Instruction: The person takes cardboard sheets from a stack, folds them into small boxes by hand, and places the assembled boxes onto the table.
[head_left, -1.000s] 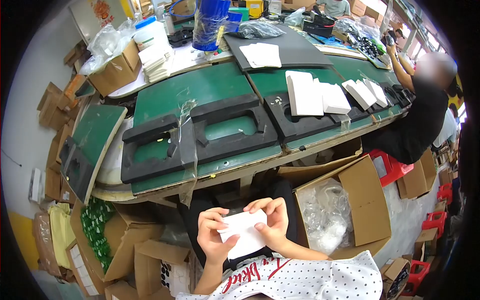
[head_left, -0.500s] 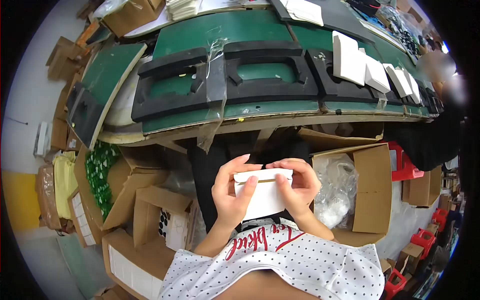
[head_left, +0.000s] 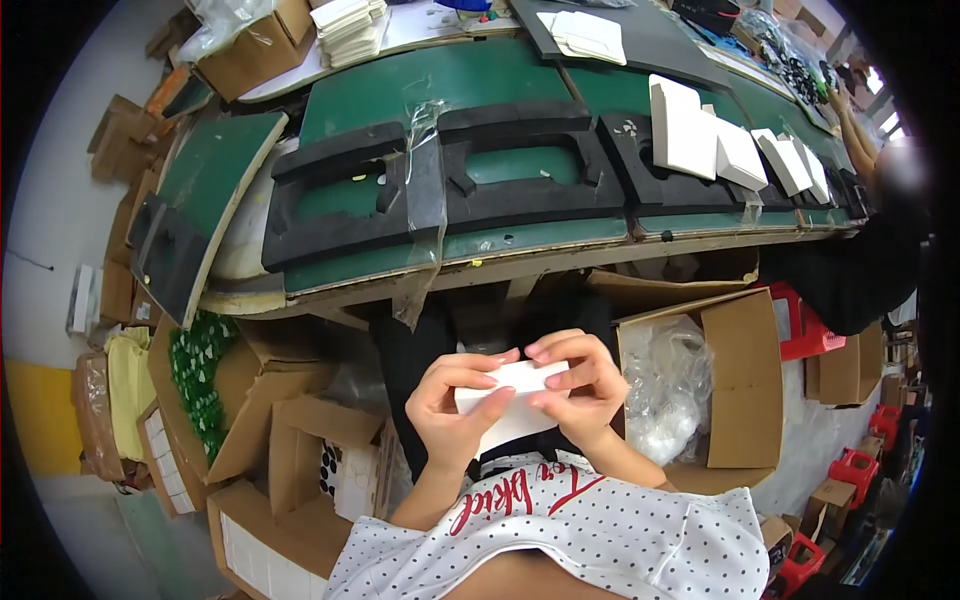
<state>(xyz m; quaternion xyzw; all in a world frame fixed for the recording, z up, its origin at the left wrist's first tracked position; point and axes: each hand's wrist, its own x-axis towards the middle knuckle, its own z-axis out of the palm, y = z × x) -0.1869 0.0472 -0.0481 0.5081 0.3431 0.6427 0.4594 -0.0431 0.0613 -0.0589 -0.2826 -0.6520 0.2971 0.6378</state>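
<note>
A small white carton is held over my lap, between both hands. My left hand grips its left side, thumb on the near face and fingers along the top edge. On the right side, my right hand has its thumb on the near face and its fingers bent over the top end. The top end of the carton looks closed, with the flap down. Beyond the hands, black foam frames lie along the green bench. White cartons lean on the foam at the right.
An open cardboard box with clear plastic bags stands to my right. At the left, boxes hold green pieces and white cartons. Flat white pieces are stacked at the back. Another person's dark sleeve shows at far right.
The gap at the carton's top end has closed, the flap now pressed down. My fingers have moved inward over it. The view has shifted slightly; a co-worker's arm shows at upper right.
</note>
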